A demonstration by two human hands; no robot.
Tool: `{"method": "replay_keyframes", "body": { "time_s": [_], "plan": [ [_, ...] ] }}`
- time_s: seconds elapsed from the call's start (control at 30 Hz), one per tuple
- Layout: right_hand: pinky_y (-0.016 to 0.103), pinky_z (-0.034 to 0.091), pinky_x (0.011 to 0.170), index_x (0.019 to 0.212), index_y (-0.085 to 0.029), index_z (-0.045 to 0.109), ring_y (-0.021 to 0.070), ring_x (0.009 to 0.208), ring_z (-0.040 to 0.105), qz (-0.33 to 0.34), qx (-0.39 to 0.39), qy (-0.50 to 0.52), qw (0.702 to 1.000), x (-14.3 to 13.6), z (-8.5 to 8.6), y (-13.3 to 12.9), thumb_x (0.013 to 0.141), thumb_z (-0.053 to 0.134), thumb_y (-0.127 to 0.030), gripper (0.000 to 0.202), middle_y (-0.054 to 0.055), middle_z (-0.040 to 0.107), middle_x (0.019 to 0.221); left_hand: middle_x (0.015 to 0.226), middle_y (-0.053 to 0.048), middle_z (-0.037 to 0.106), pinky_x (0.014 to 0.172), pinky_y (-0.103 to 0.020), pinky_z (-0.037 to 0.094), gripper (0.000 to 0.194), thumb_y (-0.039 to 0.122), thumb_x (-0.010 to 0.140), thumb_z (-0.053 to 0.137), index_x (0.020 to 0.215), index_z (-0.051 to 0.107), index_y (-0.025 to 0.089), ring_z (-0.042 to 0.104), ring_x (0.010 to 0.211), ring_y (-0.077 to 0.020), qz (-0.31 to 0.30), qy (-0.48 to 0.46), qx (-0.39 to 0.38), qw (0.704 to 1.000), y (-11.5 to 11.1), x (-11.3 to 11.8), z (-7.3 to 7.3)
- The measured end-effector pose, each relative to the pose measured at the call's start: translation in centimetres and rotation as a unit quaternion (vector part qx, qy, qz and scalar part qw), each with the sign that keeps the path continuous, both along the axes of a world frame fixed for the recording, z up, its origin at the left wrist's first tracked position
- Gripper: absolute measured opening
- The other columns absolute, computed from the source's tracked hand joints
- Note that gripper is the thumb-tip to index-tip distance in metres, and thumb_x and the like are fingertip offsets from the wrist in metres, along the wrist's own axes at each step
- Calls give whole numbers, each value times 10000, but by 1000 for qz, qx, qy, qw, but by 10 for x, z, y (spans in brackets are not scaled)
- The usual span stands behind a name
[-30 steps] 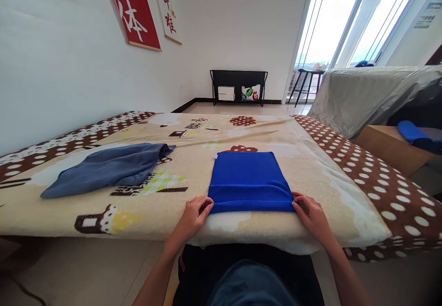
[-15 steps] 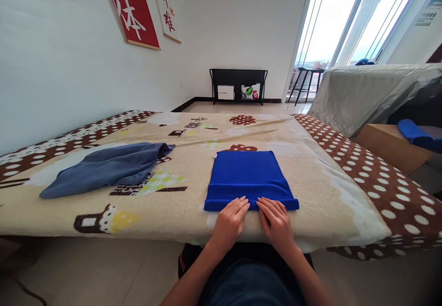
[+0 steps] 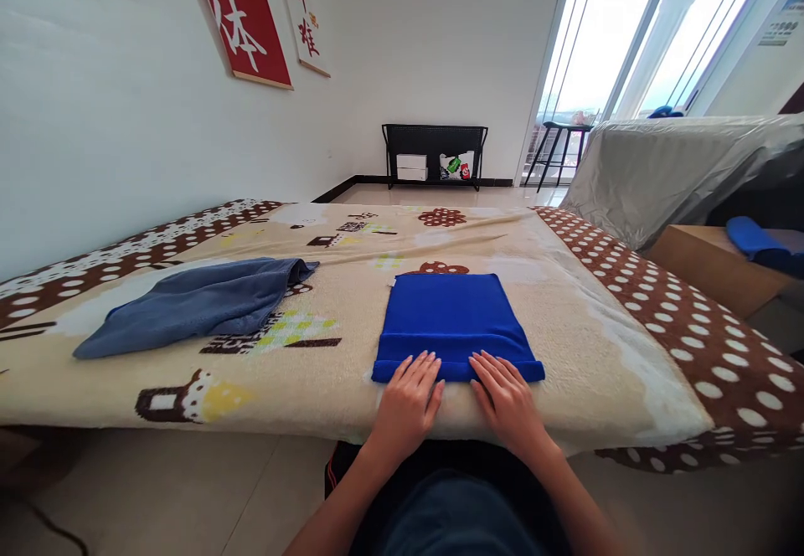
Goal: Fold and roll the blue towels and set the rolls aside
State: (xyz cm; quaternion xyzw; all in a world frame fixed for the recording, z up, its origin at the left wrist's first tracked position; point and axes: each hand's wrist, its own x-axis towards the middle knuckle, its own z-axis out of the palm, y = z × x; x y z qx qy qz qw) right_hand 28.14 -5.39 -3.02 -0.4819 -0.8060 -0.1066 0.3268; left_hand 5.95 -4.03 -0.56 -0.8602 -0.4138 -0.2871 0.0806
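A bright blue towel (image 3: 450,309) lies spread on the bed, its near edge turned over into a thick roll. My left hand (image 3: 408,393) rests on the left part of that rolled edge, fingers stretched out and thumb apart. On the right part lies my right hand (image 3: 506,397), also flat with extended fingertips on the roll. A gap of blue cloth shows between the two hands. The underside of the roll is hidden. To the left, a grey-blue towel (image 3: 188,303) lies loosely folded, touched by neither hand.
A cream patterned blanket (image 3: 596,372) with brown dotted borders covers the bed, whose near edge is just before my body. At the right stand a cardboard box (image 3: 703,267) and furniture under a silver cover (image 3: 653,162). A black rack (image 3: 435,141) stands by the far wall.
Both hands have moved slightly apart along the rolled edge, and their fingers have spread and flattened. The blue towel looks the same.
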Motion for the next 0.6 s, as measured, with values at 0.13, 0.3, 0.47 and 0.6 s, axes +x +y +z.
{"method": "replay_keyframes", "body": {
  "time_s": [0.13, 0.3, 0.47, 0.6],
  "plan": [
    [392, 413, 1104, 1359, -181, 578, 196, 1312, 535, 17, -38, 3, 999, -26, 10, 9, 1018, 377, -223, 398, 62, 594, 1385, 1360, -105, 622, 1093, -396, 466, 399, 211, 990, 396, 1329, 584, 119, 576, 1279, -199, -26, 3, -58, 998, 11, 30, 3],
    [418, 367, 1123, 1334, -198, 605, 211, 1321, 528, -77, -50, 11, 996, -9, 10, 19, 1038, 367, -335, 403, 61, 598, 1377, 1453, -89, 535, 1129, -494, 394, 435, 351, 1024, 369, 1376, 561, 183, 482, 1371, -254, 93, 26, -65, 993, 19, 11, 0],
    [433, 366, 1105, 1337, -202, 603, 235, 1330, 518, -160, -37, 10, 986, 40, -3, 23, 1031, 369, -438, 452, 64, 598, 1376, 1499, -78, 480, 1122, -517, 368, 469, 418, 1017, 384, 1423, 518, 222, 439, 1401, -278, 167, 39, -47, 984, 20, -35, -7],
    [434, 364, 1102, 1383, -215, 559, 230, 1328, 516, -155, -37, -13, 987, 74, -11, 19, 1033, 368, -421, 449, 52, 572, 1410, 1472, -66, 515, 1133, -528, 318, 432, 343, 1030, 360, 1423, 514, 248, 460, 1385, -260, 158, 35, -37, 986, 22, -65, -14]
  ]
}}
